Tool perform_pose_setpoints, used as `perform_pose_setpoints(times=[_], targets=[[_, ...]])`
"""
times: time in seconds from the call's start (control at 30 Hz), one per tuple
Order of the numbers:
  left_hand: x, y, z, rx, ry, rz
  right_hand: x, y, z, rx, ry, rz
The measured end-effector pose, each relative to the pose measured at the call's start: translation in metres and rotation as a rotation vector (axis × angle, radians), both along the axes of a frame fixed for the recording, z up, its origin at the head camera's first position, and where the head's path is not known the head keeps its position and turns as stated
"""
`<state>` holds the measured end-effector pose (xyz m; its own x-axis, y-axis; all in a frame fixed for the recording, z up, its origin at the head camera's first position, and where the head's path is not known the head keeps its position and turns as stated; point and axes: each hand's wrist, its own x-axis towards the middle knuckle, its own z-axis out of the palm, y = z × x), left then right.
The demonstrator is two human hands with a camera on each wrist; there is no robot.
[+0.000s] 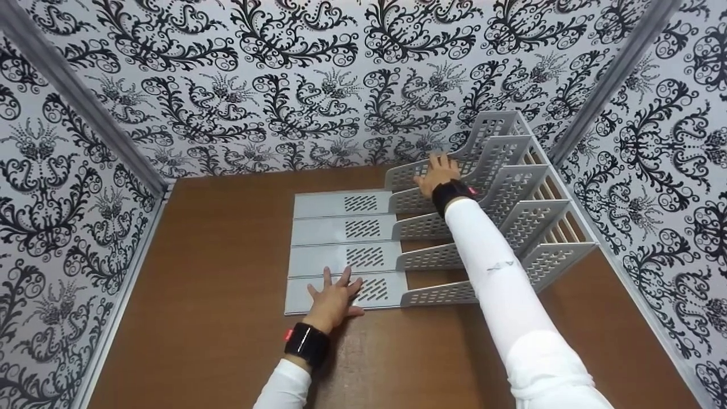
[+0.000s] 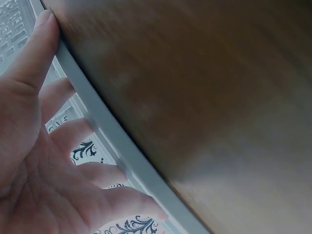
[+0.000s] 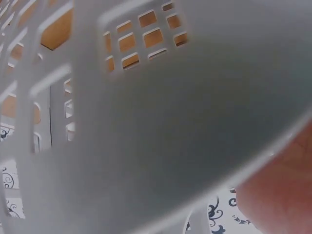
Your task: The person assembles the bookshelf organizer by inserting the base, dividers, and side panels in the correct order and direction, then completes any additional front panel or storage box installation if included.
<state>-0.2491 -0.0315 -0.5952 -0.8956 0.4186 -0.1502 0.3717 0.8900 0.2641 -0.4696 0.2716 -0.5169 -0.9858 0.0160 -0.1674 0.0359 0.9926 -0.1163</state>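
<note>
A grey plastic file rack (image 1: pixel 434 293) with perforated dividers stands on the brown table, its flat slotted panels (image 1: pixel 318 232) reaching left. My left hand (image 1: pixel 331 301) rests with fingers spread on the nearest flat panel. In the left wrist view, the thumb and fingertips of that hand (image 2: pixel 34 151) meet the panel's long rim (image 2: pixel 117 139). My right hand (image 1: pixel 440 176) reaches over to the farthest divider, fingers extended and touching its upper edge. A grey divider (image 3: pixel 165 141) fills most of the right wrist view and hides much of that hand (image 3: pixel 280 183).
The rack's tall slatted back (image 1: pixel 559 176) rises at the right. Walls with black floral paper (image 1: pixel 301 102) enclose the brown tabletop (image 1: pixel 216 272), with grey metal trim (image 1: pixel 616 74) along their corners.
</note>
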Motion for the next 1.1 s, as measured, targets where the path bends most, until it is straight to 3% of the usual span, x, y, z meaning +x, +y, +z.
perform_pose_setpoints(times=[0.4,0.67,1.1], targets=[[-0.001,-0.003,0.001,0.025,0.000,-0.008,-0.009,0.000,-0.006,0.000,0.012,-0.035],[-0.002,-0.001,0.002,0.020,-0.027,0.006,-0.003,-0.003,-0.003,0.082,0.009,-0.007],[0.001,0.000,0.000,0.046,-0.069,0.001,0.003,-0.007,-0.007,-0.013,-0.010,-0.055]])
